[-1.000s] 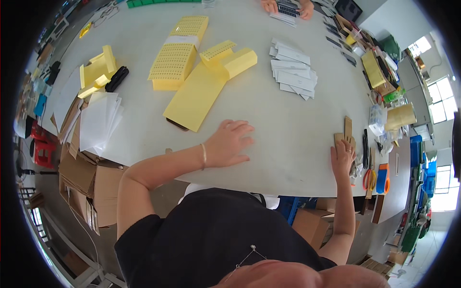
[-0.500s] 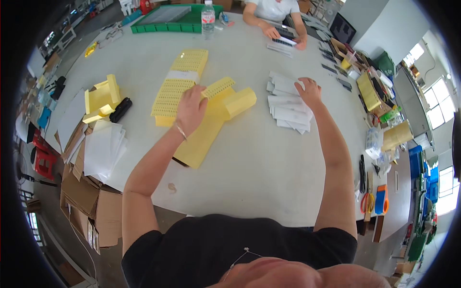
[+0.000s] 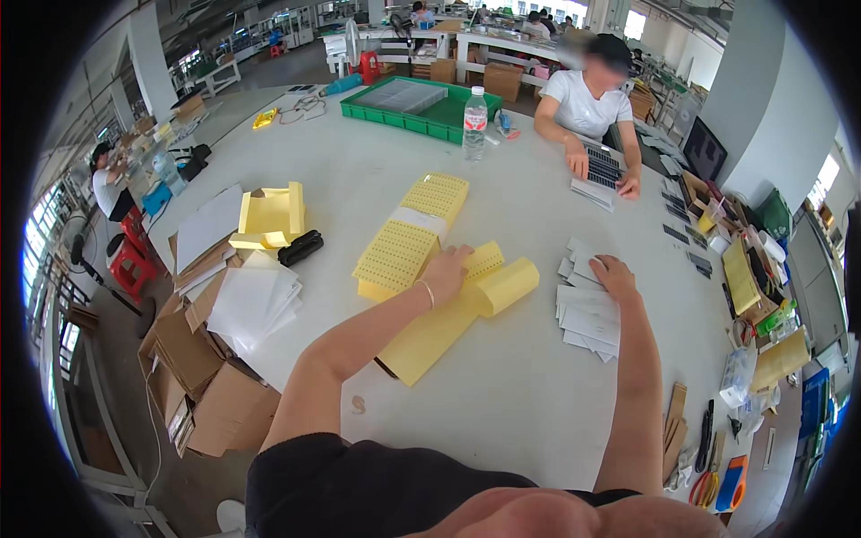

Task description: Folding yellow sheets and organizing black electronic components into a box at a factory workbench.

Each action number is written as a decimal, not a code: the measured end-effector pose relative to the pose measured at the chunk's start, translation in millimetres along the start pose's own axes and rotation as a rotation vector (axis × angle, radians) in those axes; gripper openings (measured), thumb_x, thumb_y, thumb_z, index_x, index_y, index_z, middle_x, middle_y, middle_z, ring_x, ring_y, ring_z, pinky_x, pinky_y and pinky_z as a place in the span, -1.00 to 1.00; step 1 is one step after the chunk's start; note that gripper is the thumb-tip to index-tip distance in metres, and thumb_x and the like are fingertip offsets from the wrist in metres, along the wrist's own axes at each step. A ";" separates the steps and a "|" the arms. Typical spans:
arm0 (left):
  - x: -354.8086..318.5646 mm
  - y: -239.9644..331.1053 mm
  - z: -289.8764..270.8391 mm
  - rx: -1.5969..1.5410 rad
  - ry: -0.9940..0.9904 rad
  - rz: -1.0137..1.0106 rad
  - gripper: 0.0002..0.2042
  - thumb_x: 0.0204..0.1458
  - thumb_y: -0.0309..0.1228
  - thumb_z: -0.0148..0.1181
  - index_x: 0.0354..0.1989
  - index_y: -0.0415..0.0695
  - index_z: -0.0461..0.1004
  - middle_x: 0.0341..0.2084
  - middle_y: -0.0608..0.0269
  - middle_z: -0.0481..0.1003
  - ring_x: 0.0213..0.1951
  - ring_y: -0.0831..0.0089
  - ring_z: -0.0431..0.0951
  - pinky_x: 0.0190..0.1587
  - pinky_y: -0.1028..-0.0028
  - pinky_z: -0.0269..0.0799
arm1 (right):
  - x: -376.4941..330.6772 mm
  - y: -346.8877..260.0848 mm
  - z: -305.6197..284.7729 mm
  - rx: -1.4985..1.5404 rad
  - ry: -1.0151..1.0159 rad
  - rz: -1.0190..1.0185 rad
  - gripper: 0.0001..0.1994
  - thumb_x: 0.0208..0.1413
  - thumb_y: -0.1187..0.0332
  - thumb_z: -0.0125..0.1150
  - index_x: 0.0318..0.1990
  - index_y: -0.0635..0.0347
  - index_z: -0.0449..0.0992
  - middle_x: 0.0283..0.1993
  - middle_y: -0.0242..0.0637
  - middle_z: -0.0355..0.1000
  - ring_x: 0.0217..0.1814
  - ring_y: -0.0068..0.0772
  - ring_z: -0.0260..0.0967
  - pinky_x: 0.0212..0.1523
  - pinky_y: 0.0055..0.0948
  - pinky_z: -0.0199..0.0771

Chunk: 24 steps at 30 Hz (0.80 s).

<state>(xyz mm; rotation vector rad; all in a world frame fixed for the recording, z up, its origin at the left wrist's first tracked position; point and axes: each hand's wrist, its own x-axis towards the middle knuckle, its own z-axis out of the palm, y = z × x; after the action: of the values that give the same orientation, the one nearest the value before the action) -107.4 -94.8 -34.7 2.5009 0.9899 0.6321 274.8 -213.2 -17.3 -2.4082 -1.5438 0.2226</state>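
My left hand point(image 3: 444, 272) lies over a yellow sheet point(image 3: 413, 345) with its fingers stretched out, touching a strip with rows of small dark marks point(image 3: 484, 259). Part of that sheet curls up into a roll point(image 3: 507, 285) beside the fingertips. Just left of it is a flat stack of yellow sheets point(image 3: 404, 249), covered in the same marks and wrapped by a white band point(image 3: 420, 221). My right hand point(image 3: 616, 276), fingers apart, rests on the right edge of a loose pile of white paper slips point(image 3: 587, 312).
At left sit a yellow folded tray point(image 3: 272, 215), a black stapler-like object point(image 3: 300, 248), white sheets point(image 3: 254, 305) and cardboard boxes point(image 3: 224, 408). A green crate point(image 3: 408, 112) and water bottle point(image 3: 474, 125) stand at the back. Across the table, a person point(image 3: 583, 112) handles dark strips.
The view has tilted up and shifted, showing more of the room. My right hand has settled onto the slips' right side. My left hand stays on the yellow sheet.
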 end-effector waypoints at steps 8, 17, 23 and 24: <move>-38.1 68.4 -73.5 -0.868 0.315 -0.040 -0.77 0.11 -0.50 0.08 -0.06 -0.22 0.40 -0.29 0.29 0.47 -0.28 0.56 0.43 -0.22 0.54 0.37 | -23.1 -8.1 11.8 0.007 0.077 0.107 -0.44 0.08 -0.20 -0.11 0.09 -0.09 0.44 0.20 -0.39 0.32 0.25 -0.23 0.23 0.17 -0.09 0.20; -113.0 116.0 -103.1 -1.404 -0.061 0.038 -0.88 0.09 -0.44 0.17 -0.25 -0.20 0.50 -0.42 0.43 0.48 -0.34 0.72 0.42 -0.27 0.62 0.35 | -55.6 -19.0 29.2 -0.035 0.067 0.015 -0.43 0.11 -0.20 -0.14 0.12 -0.06 0.42 0.20 -0.31 0.32 0.25 -0.15 0.22 0.17 -0.03 0.19; -132.1 133.8 -68.5 -1.462 -0.297 0.059 -0.88 0.10 -0.41 0.16 -0.28 -0.20 0.48 -0.44 0.41 0.49 -0.35 0.70 0.44 -0.27 0.61 0.34 | -68.1 -39.5 21.2 -0.037 0.016 0.060 -0.40 0.13 -0.22 -0.20 0.17 -0.07 0.35 0.26 -0.28 0.25 0.29 -0.14 0.16 0.20 0.01 0.13; -135.3 137.3 -63.1 -1.412 -0.312 0.063 -0.86 0.10 -0.37 0.16 -0.30 -0.19 0.48 -0.46 0.43 0.48 -0.37 0.71 0.43 -0.28 0.62 0.33 | -67.5 -37.7 20.5 -0.041 0.003 0.063 -0.40 0.14 -0.22 -0.21 0.18 -0.08 0.34 0.26 -0.28 0.25 0.30 -0.14 0.15 0.21 0.03 0.11</move>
<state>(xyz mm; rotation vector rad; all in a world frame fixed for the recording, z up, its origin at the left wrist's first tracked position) -154.8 -273.3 49.1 1.2778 0.1433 0.5974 208.2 -256.6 -26.4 -2.4902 -1.4863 0.2011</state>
